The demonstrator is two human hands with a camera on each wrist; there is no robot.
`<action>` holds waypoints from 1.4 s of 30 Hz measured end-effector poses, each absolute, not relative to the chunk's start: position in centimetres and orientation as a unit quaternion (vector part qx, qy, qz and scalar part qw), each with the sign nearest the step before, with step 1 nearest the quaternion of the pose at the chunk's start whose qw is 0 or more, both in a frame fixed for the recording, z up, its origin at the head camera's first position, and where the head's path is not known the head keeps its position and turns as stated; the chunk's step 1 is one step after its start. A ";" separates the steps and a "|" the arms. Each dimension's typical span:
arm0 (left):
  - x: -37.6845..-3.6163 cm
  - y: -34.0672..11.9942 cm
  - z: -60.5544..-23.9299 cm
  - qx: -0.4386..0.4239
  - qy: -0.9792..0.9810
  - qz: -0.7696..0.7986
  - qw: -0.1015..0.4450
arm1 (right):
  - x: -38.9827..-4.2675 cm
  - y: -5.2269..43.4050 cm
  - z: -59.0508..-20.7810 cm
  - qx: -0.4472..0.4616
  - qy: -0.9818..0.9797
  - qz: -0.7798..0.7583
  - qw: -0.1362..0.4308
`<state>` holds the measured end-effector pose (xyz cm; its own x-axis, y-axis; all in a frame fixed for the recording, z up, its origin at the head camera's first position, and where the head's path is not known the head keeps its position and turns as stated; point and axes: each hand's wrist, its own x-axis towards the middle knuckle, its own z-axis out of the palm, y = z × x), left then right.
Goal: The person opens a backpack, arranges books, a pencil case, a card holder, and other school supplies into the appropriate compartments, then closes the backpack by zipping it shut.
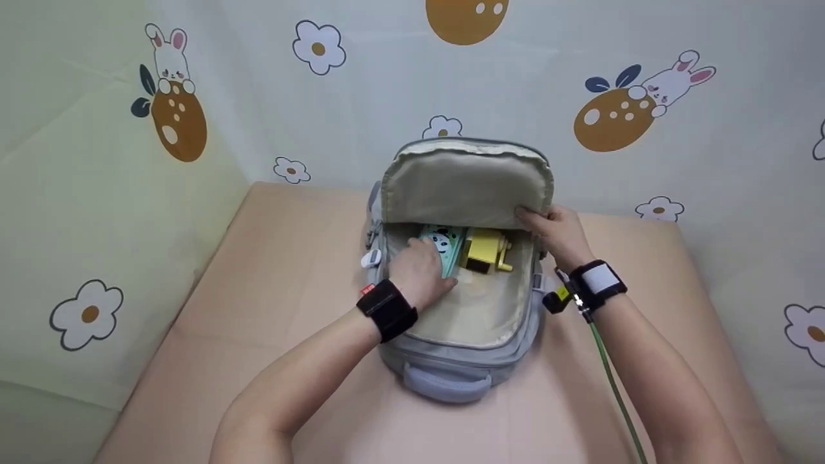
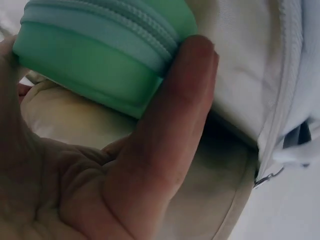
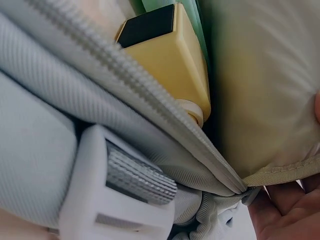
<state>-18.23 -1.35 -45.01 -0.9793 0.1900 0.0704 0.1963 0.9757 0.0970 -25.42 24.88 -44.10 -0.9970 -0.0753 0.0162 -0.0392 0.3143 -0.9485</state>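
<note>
One grey backpack (image 1: 451,361) lying open on the peach-coloured table (image 1: 271,322), flap (image 1: 464,180) raised toward 12 o'clock; two things counted inside, side by side at the far end of the compartment: one mint-green zip case (image 1: 448,248) with a panda print, and at its 3 o'clock, touching or nearly so, one yellow block-shaped item (image 1: 485,248) with a black patch on one face.

Left hand (image 1: 422,274) reaching into the compartment from 7 o'clock, fingers (image 2: 175,125) curled round the mint-green zip case and gripping it; case still low in the bag, against the pale lining (image 2: 240,75); left wrist view filled by case, thumb and lining, zip teeth running along the case edge.

Right hand (image 1: 557,232) at 3 o'clock of the opening, fingers pinching the flap's edge and holding it up; only the hand's edge seen in the right wrist view, below the zip seam.

One black band on the left wrist, one black-and-white band with a green cable (image 1: 612,380) on the right; one white plastic buckle (image 3: 115,200) close to the right wrist camera, blocking part of the bag's side; rabbit-and-flower curtain (image 1: 180,103) behind and to the left.
</note>
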 end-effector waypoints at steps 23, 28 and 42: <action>-20.3 -11.0 -40.7 -0.085 -0.970 -0.227 0.023 | -25.6 25.3 -44.7 -0.045 0.818 -0.574 -0.006; -22.1 -12.7 -41.0 -0.142 -0.915 -0.376 0.020 | -25.3 25.1 -44.8 -0.052 0.824 -0.565 0.001; -22.4 -12.5 -42.4 -0.213 -0.887 -0.398 0.096 | -22.8 26.0 -44.2 -0.128 0.877 -0.454 -0.092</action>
<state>-22.43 -12.47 -42.37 -0.8906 0.3024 0.3396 0.4548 0.5922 0.6652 -22.79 25.98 -44.24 -0.9503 -0.1413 0.2776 -0.3082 0.5547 -0.7728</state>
